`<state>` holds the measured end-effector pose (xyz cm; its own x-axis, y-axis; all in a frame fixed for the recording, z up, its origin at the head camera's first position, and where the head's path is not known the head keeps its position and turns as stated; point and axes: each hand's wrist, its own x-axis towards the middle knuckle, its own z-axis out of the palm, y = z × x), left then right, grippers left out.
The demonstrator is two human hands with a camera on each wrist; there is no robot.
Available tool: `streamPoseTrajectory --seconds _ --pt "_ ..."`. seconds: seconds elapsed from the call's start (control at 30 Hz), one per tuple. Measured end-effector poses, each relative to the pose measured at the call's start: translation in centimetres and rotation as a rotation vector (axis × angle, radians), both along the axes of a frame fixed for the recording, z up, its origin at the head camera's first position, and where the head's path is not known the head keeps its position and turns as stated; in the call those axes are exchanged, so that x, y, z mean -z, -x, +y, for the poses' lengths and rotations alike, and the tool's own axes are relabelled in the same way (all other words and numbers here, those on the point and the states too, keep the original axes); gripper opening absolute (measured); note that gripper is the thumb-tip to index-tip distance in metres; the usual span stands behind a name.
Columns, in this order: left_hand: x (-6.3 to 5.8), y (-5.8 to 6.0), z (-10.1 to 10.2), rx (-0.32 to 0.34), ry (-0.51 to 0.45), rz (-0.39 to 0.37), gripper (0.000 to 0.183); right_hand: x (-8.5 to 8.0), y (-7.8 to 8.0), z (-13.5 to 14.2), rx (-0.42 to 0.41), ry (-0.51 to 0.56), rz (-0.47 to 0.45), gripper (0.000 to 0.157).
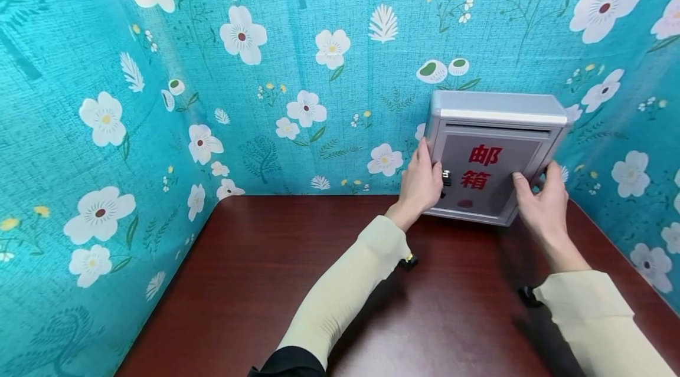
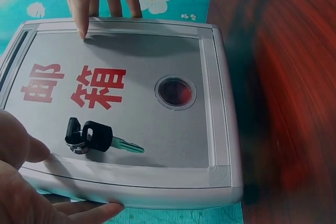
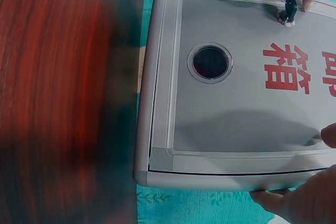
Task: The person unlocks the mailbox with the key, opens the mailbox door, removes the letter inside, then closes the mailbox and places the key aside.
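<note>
A silver-grey metal mailbox [image 1: 491,159] with red Chinese characters stands upright, leaning slightly, at the back right in the head view. Its top has a narrow slot [image 1: 496,127]. My left hand [image 1: 422,182] grips its left side, thumb on the front and fingers round the edge. On the opposite side my right hand [image 1: 543,203] holds it the same way. Low on the door is a round window [image 2: 176,92]. A black-headed key [image 2: 102,137] sits in the lock near my left thumb, with a second key hanging from it.
Below and in front of the mailbox spreads a dark red-brown wooden table [image 1: 255,271]. Blue floral cloth [image 1: 319,76] hangs behind the table and along both sides. Small black devices [image 1: 408,262] sit under the cream sleeves at the wrists.
</note>
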<state>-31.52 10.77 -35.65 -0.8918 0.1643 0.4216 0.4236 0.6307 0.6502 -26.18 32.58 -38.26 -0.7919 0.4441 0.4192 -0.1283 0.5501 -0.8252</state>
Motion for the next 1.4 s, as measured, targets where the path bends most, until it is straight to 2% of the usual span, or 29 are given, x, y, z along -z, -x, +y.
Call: streamPoseTrajectory --seconds 0.2,0.5,0.67,1.1,1.4 --pt "-0.1 0.0 -1.5 0.008 -0.018 -0.016 0.061 0.0 0.3 -1.3 -0.042 -0.002 0.007 0.056" --pt "-0.6 0.1 -4.8 -0.035 -0.037 -0.028 0.062 -0.3 1.4 -4.2 -0.138 0.02 0.051 0.059" --pt "-0.7 0.1 -6.7 -0.062 -0.032 -0.046 0.063 -0.1 2.2 -5.9 -0.162 0.013 0.055 0.057" --pt "0.1 0.1 -10.3 -0.102 -0.086 -0.083 0.064 0.5 3.3 -9.0 -0.26 0.003 0.013 0.053" --pt "0.7 0.0 -12.0 -0.097 -0.123 -0.087 0.066 0.6 4.1 -10.6 -0.274 -0.015 0.022 0.056"
